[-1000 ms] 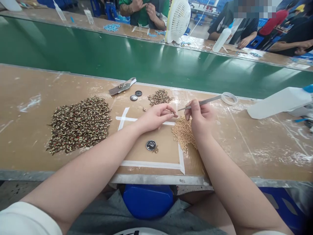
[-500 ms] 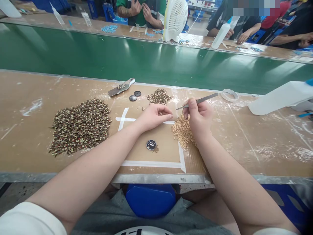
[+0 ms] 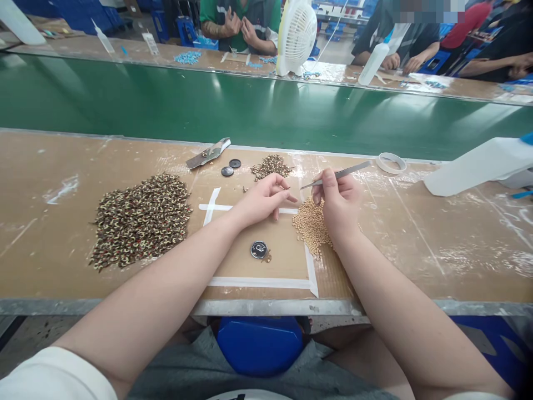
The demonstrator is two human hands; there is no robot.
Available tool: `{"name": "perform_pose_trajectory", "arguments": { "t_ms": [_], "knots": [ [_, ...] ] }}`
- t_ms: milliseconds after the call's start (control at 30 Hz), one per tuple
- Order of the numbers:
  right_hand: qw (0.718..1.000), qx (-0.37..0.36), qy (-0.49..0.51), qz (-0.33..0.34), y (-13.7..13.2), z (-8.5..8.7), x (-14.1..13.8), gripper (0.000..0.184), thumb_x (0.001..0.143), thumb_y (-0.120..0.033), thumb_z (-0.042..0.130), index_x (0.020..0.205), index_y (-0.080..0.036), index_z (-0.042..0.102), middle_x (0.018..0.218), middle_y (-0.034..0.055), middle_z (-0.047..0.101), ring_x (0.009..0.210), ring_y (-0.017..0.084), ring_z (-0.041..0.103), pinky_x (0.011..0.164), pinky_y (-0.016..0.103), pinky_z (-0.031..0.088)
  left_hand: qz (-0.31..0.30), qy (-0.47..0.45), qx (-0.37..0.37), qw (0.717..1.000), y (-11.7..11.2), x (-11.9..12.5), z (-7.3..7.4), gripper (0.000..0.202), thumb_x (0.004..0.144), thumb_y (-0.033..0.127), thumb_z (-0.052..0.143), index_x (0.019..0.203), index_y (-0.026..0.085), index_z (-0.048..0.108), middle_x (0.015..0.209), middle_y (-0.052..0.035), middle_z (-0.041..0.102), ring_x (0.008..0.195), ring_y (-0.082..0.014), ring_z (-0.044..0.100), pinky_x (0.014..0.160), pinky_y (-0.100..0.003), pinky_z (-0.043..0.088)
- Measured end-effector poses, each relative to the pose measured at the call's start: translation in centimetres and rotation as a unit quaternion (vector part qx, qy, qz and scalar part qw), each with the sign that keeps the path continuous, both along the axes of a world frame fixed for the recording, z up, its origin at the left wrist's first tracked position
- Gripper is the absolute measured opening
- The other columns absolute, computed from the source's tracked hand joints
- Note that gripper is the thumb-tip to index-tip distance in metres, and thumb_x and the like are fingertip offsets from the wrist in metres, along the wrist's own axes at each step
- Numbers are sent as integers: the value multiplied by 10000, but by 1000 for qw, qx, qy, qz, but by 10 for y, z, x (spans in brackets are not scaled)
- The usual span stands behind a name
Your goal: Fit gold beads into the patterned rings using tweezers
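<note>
Steel tweezers (image 3: 339,174) pinched in right hand (image 3: 339,203) | left hand (image 3: 262,200) seemingly pinching tiny part | beige beads (image 3: 310,225) below

The bench (image 3: 62,222) has a matt brown top like cardboard, scuffed and streaked white, with a dull metal strip along its near edge. Glossy clear film covers its far right part. Strips of matt white tape (image 3: 258,282) mark a square. The tweezers (image 3: 341,173) in the right hand (image 3: 339,203) are bright, smooth metal. The beige beads (image 3: 310,225) look smooth and matt; the speckled brown pile (image 3: 139,219) near the left edge looks rough. The round cap (image 3: 259,249) is shiny metal. Beyond the far edge, the green belt (image 3: 208,105) is smooth and glossy
</note>
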State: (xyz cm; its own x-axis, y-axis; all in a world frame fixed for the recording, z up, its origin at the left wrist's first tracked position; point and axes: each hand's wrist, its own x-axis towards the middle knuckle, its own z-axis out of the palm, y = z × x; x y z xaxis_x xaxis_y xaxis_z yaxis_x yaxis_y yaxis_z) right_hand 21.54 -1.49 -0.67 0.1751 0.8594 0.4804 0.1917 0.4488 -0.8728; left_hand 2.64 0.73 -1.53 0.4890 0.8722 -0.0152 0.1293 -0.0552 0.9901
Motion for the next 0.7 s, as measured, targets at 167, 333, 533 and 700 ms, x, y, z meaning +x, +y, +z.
{"name": "perform_pose_trajectory", "arguments": {
  "t_ms": [167,333,533,700],
  "knots": [
    [1000,1,12,8,-1,2,-1,409,1002,-544,578,768,-214,635,600,-10,575,464,104,495,442,270,392,11,4,18,1000,-1,0,-1,168,963,328,600,969,216,475,1045,-48,757,498,-40,543,542,-226,462],
    [1000,0,24,7,-1,3,-2,404,988,-545,603,767,-210,644,581,-15,574,452,103,490,431,269,377,34,40,25,998,-1,-2,2,180,911,331,691,926,204,563,806,7,650,547,-58,554,515,-211,427],
    [1000,-4,18,6,-2,1,-2,421,988,-568,593,772,-211,644,586,-9,579,454,109,495,427,270,388,30,11,-2,999,0,-1,3,192,881,307,724,949,200,580,904,-32,676,596,-76,625,498,-220,458],
    [1000,3,25,8,-1,2,-2,421,988,-568,594,769,-213,648,589,-7,582,448,107,496,417,269,384,15,-8,-25,1000,0,-2,2,228,844,315,760,934,199,586,842,-32,680,667,-108,676,498,-213,461]
  ]
}}
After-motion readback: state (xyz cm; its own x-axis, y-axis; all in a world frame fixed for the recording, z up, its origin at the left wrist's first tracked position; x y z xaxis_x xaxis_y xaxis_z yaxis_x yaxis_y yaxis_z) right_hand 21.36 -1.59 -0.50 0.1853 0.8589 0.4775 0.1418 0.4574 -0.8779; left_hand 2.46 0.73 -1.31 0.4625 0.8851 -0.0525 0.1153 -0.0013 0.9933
